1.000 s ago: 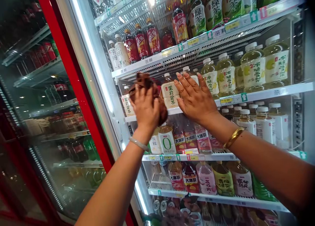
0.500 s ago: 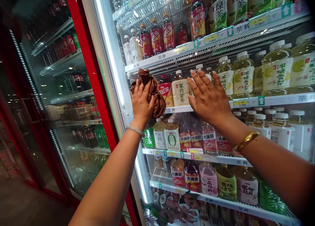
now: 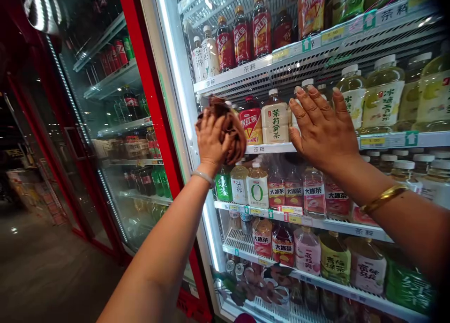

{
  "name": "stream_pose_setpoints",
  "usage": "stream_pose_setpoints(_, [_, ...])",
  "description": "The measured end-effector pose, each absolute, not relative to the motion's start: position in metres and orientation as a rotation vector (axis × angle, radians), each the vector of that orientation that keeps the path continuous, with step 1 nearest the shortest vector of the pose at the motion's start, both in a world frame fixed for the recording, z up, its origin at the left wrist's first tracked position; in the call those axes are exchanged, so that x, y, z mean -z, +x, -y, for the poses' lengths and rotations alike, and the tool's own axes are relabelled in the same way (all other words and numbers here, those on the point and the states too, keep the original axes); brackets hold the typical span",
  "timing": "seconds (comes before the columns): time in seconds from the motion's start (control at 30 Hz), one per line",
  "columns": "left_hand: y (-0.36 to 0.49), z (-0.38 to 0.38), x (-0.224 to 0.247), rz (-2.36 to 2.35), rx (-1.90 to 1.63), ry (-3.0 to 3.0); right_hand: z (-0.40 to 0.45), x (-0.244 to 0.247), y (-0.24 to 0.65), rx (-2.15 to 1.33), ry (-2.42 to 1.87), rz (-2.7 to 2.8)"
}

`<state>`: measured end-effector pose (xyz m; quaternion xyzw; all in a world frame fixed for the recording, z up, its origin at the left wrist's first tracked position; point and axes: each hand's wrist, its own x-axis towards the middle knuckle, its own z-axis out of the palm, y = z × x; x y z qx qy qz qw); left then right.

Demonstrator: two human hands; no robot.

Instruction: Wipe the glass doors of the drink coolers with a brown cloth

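My left hand [image 3: 213, 142] presses a bunched brown cloth [image 3: 237, 138] against the glass front of a drinks cooler, near its left edge. Its fingers are spread over the cloth, whose right side is slightly blurred. Just right of the cloth, behind the glass, stand a red-labelled bottle [image 3: 251, 126] and a cream-labelled tea bottle [image 3: 274, 121]. My right hand [image 3: 323, 128] lies flat on the glass farther right, fingers stretched and nothing in it. It partly covers some white-capped bottles.
Shelves [image 3: 383, 140] of bottled drinks fill the lit cooler. A red door frame [image 3: 147, 102] runs down its left side, with another glass-fronted cooler [image 3: 116, 126] beyond. Dark floor [image 3: 38, 262] shows at lower left. A leaf-patterned decal [image 3: 246, 285] crosses the lower glass.
The view has swung left, so the cooler and both hands appear farther right. The cloth has changed shape under my left hand. My right hand stays spread on the glass.
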<state>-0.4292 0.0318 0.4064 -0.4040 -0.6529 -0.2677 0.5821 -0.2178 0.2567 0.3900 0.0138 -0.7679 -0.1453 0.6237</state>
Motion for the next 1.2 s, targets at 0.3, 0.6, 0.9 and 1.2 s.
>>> stream_pose_setpoints(0.3, [-0.378, -0.065, -0.353, 1.567, 0.591, -0.968, -0.256, -0.389, -0.217, 0.325, 0.035, 1.77])
stream_pose_setpoints(0.6, [-0.435, -0.009, -0.35, 1.599, 0.544, -0.931, -0.252, -0.39, -0.216, 0.311, 0.006, 1.791])
stream_pose_setpoints(0.9, [-0.393, -0.054, -0.323, 1.57, 0.727, -0.869, -0.253, -0.389, -0.217, 0.326, 0.004, 1.781])
stream_pose_setpoints(1.2, [-0.412, -0.043, -0.323, 1.411, 0.527, -1.069, -0.245, -0.379, -0.224, 0.327, -0.057, 1.784])
